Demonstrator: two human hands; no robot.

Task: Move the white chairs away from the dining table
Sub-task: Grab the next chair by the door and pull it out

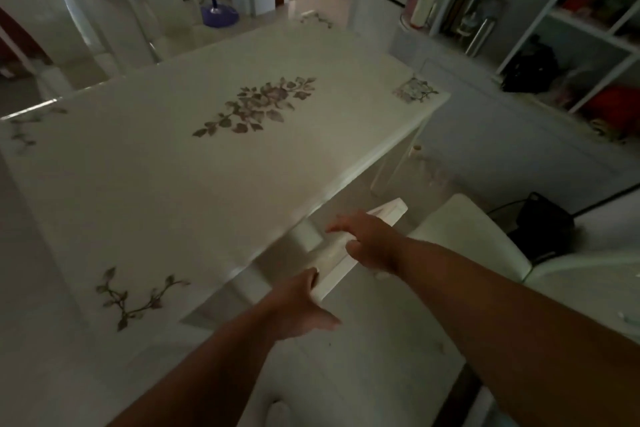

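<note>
White is nearly all I see: the white counter (214, 149) with its grey flower print fills the middle and left of the frame, and a white chair (360, 246) is tucked at its near edge, lower centre, with the top rail of its backrest just beside the counter's rim. My left hand (298, 305) is on the nearer end of that rail, thumb spread out below and fingers curled around the end; my right hand (367, 239) lies over the rail further up, fingers draped across the top. Both look wrapped on the rail, though the picture is blurred and I cannot tell how firm the hold is. A second white chair seat (464, 236) sits just right of my right forearm, at centre right. More white chairs (104, 10) with cut-out backs stand beyond the counter's far side, upper left. A purple mop base (220, 14) rests on the floor at top centre. Open white shelves (585, 28) holding flasks and bags fill the upper right.
</note>
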